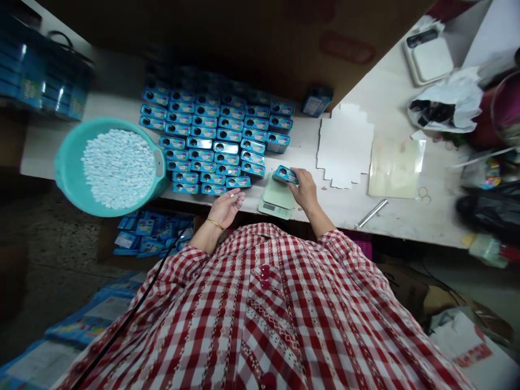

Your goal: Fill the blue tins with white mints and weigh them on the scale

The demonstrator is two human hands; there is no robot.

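My right hand [305, 189] grips a small blue box [285, 174] with a dark round hole in its top, at the scale's back edge. Whether the box rests on the pale green kitchen scale [278, 196] or hangs just over it, I cannot tell. Palm up, my left hand [226, 208] is closed with its fingers curled, and a small white piece [233, 195] shows at the fingertips. Just behind it stand rows of similar blue boxes [214, 147]. A turquoise basin [67, 168] to the left holds many small pale pieces [117, 168].
A large cardboard box [244, 32] looms over the table's back. Rightward lie a white cardboard cutout [345, 143], a yellowish sheet [396, 168], a metal tube [372, 213] and another white scale [430, 57]. Blue packages [148, 233] fill a carton below the table edge.
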